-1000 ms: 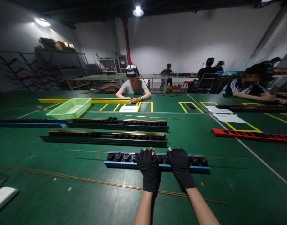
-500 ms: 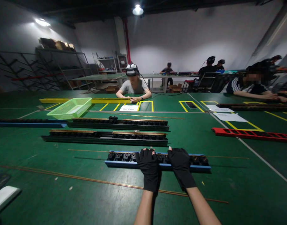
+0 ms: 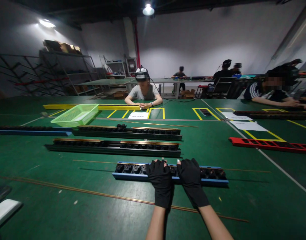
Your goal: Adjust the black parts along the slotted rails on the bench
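Note:
A short blue rail (image 3: 132, 171) filled with black sockets lies across the green table in front of me. My left hand (image 3: 160, 180) and my right hand (image 3: 191, 178), both in black fingerless gloves, rest side by side on its middle. Their fingers are held together and bent over the rail's far edge, with only the fingertips showing bare. A thin brass strip (image 3: 92, 194) lies on the table just in front of the rail and passes under my wrists.
Two long dark rails (image 3: 112, 146) (image 3: 127, 132) lie behind the blue one, with a green basket (image 3: 76, 115) and a long blue rail (image 3: 30, 131) at the left. A red rail (image 3: 268, 145) lies at the right. Several people sit at the far tables.
My hands stay on the blue rail, and the right one has drawn slightly closer to the left. The view has shifted a little.

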A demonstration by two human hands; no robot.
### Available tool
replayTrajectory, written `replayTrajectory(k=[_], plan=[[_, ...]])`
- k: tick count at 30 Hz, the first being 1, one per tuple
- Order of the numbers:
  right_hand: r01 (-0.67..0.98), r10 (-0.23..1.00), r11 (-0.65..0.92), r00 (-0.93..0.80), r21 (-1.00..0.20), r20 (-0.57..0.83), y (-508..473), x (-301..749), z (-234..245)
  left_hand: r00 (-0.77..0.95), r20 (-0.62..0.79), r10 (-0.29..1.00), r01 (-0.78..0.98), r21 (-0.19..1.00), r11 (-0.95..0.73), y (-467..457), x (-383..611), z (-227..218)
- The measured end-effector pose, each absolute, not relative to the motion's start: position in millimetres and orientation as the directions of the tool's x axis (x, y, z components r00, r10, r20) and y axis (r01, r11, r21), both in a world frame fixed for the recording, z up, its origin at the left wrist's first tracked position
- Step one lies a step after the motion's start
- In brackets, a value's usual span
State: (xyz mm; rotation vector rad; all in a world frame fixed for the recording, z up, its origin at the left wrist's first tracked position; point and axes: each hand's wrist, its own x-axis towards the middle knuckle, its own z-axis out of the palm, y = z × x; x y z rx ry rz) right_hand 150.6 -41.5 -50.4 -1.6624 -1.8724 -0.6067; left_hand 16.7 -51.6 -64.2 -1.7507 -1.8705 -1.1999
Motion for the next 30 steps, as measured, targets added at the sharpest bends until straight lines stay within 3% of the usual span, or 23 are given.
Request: replayTrajectory(k=[30], plan=[[0.993, 0.747, 0.101, -0.038, -0.056, 0.664, -42.7, 150.1, -50.5, -0.199, 0.722, 0.663, 0.931, 0.350, -0.101, -50.8, 16.4, -68.5]])
